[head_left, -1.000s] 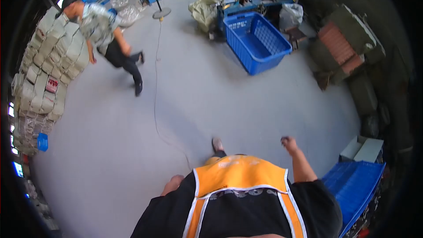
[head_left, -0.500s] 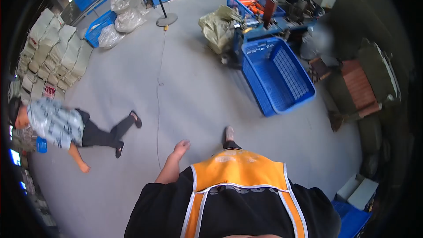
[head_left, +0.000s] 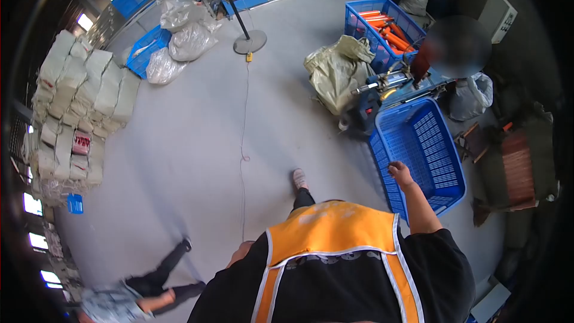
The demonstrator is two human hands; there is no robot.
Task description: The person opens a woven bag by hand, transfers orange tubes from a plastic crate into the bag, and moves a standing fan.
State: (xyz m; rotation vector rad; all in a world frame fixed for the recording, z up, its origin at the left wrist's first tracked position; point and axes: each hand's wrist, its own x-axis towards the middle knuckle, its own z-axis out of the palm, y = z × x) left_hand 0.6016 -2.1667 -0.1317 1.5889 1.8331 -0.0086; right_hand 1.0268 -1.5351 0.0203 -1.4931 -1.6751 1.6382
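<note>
My right hand [head_left: 400,173] is swung forward over the near left side of a large blue plastic basket [head_left: 385,161]. Its fingers are curled in and nothing shows in them; whether it touches the rim, I cannot tell. Low beside my body, my left hand [head_left: 241,252] is partly covered by my sleeve, its fingers hidden. An orange vest [head_left: 335,227] lies over my black shirt, and one shoe [head_left: 299,177] is stretched ahead on the grey floor.
Behind the basket is a workbench machine [head_left: 394,87], with a sack [head_left: 338,72] and a blue crate [head_left: 365,9] of orange tubes. A cable [head_left: 244,125] crosses the floor to a stand [head_left: 250,42]. Stacked white bundles [head_left: 84,90] stand left. A person [head_left: 119,300] walks at lower left.
My right hand has come into view near the basket, while my left hand has swung back. The basket and machine appear closer. The other person has moved toward the lower edge.
</note>
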